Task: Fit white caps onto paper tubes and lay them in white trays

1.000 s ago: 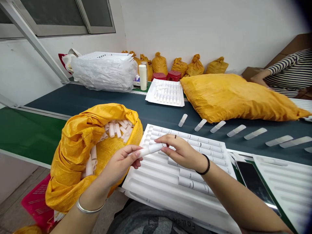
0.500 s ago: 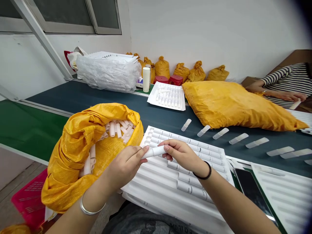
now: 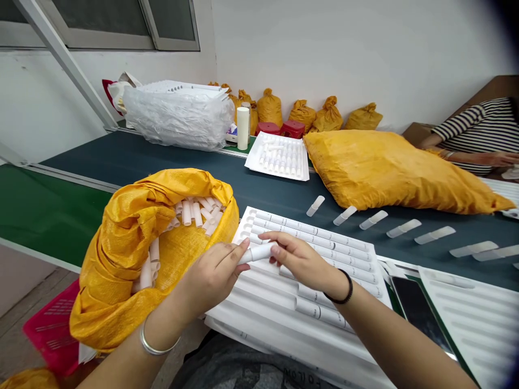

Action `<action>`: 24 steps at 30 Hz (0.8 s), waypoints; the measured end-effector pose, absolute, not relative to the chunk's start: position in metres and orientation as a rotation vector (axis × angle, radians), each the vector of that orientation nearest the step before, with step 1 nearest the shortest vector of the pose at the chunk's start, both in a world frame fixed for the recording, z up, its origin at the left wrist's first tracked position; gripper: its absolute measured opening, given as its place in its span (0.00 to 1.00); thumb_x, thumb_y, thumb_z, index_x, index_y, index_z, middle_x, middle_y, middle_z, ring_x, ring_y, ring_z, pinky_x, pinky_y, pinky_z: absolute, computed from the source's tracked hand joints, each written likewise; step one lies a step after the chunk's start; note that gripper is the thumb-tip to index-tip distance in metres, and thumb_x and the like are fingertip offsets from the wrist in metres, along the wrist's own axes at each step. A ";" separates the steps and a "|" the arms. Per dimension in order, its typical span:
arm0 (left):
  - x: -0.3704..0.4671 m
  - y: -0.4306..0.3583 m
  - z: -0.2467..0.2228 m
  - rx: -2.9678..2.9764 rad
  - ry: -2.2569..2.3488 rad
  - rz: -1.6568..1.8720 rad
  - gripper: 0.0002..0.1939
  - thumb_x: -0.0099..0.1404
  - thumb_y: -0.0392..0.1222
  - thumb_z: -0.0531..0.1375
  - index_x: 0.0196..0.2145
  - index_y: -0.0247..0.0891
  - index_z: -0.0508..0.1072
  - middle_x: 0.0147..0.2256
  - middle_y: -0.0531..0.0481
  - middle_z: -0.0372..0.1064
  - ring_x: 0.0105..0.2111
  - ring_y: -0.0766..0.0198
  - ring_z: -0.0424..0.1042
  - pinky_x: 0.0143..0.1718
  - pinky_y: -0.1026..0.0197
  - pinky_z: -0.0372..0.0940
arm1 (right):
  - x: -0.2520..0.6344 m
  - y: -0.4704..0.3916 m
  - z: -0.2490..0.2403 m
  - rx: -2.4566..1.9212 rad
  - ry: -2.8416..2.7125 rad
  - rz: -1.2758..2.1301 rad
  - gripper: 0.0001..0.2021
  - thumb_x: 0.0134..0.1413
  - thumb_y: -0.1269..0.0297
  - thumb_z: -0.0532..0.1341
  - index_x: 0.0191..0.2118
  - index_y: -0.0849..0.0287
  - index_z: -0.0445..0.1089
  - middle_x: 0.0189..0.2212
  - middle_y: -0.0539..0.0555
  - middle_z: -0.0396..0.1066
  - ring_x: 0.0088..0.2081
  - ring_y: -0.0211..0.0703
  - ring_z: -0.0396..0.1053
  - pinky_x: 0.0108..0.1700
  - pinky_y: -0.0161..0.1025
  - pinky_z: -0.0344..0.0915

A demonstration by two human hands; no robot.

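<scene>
Between my two hands is a small white tube, lying nearly level. My left hand pinches its left end and my right hand closes on its right end with thumb and fingertips. Beneath them is a white grooved tray. Printed white tubes fill its far grooves, and some lie in the nearer ones, partly behind my right hand and forearm. To the left, an open yellow woven sack holds several loose whitish tubes.
A dark conveyor belt crosses behind the tray, carrying a row of translucent tubes. On it lies a large yellow sack. A phone rests at right. A filled tray and a plastic-wrapped stack stand farther back. A co-worker's striped sleeve shows at right.
The tubes on the belt have shifted slightly right. My hands keep hold of the same tube with only a small shift. The co-worker's hand at far right has moved.
</scene>
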State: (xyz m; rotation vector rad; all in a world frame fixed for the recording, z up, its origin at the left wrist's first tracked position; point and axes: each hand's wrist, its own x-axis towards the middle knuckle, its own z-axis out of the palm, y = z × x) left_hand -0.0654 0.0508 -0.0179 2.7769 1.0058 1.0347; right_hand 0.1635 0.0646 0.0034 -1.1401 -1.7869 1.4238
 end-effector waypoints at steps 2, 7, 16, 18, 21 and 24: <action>-0.063 0.045 -0.018 2.676 1.015 1.004 0.33 0.66 0.36 0.55 0.65 0.37 0.47 0.37 0.43 0.71 0.36 0.58 0.69 0.39 0.56 0.67 | 0.165 0.058 0.004 -1.070 -2.048 1.101 0.17 0.60 0.58 0.56 0.52 0.57 0.66 0.41 0.57 0.71 0.39 0.43 0.68 0.43 0.41 0.66; -0.060 0.035 -0.025 2.506 0.918 0.942 0.34 0.67 0.36 0.53 0.66 0.40 0.42 0.40 0.44 0.71 0.38 0.60 0.70 0.41 0.59 0.67 | 0.161 0.052 0.002 -0.922 -2.341 0.827 0.14 0.60 0.61 0.56 0.50 0.56 0.67 0.39 0.57 0.72 0.38 0.44 0.69 0.42 0.39 0.65; -0.125 0.154 -0.054 2.348 1.785 0.521 0.19 0.61 0.34 0.50 0.49 0.31 0.71 0.52 0.35 0.63 0.55 0.47 0.59 0.57 0.46 0.54 | 0.194 0.189 -0.039 -2.068 -2.057 0.345 0.13 0.60 0.65 0.54 0.49 0.63 0.65 0.39 0.60 0.71 0.42 0.48 0.68 0.44 0.41 0.62; -0.134 0.175 -0.063 2.345 1.761 0.470 0.20 0.57 0.31 0.53 0.46 0.33 0.74 0.49 0.35 0.64 0.52 0.45 0.61 0.55 0.43 0.55 | 0.207 0.213 -0.049 -2.191 -1.993 0.415 0.12 0.60 0.65 0.56 0.46 0.64 0.66 0.39 0.59 0.71 0.41 0.46 0.69 0.43 0.41 0.64; -0.139 0.188 -0.071 2.331 1.718 0.458 0.19 0.55 0.31 0.54 0.42 0.38 0.77 0.44 0.38 0.68 0.48 0.47 0.64 0.52 0.43 0.57 | 0.218 0.227 -0.056 -2.302 -1.953 0.530 0.12 0.59 0.60 0.59 0.44 0.64 0.68 0.40 0.56 0.70 0.39 0.42 0.70 0.42 0.42 0.67; -0.139 0.184 -0.067 2.305 1.651 0.533 0.15 0.56 0.33 0.54 0.39 0.36 0.77 0.43 0.39 0.71 0.47 0.50 0.66 0.53 0.47 0.58 | 0.219 0.215 -0.050 -2.330 -1.930 0.528 0.16 0.59 0.59 0.58 0.46 0.69 0.67 0.43 0.63 0.69 0.43 0.48 0.69 0.43 0.45 0.65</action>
